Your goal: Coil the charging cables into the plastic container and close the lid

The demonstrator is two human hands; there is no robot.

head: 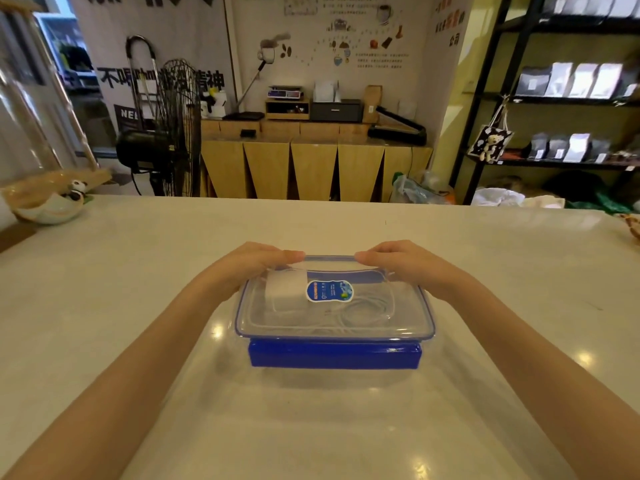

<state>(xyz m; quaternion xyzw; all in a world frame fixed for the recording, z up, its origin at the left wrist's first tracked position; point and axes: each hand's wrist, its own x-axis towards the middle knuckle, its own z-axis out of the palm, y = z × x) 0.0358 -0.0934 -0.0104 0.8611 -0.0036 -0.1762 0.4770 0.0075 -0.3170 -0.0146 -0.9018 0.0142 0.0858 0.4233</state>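
Note:
A clear plastic container (332, 351) with blue trim stands in the middle of the table. Its transparent lid (408, 317) lies on top, with a blue oval sticker (329, 291) near its centre. Through the lid I see a white charger block (285, 287) at the left and a coiled white cable (363, 311) at the right. The blue front latch (334, 355) hangs down at the near side. My left hand (254, 263) and my right hand (398, 261) rest on the lid's far edge, fingertips curled over the far blue latch (332, 275).
A pale bowl with a panda figure (52, 202) sits at the table's far left corner. A brown object (632, 225) shows at the right edge. Beyond the table stand a fan (173, 133), a wooden counter and dark shelves.

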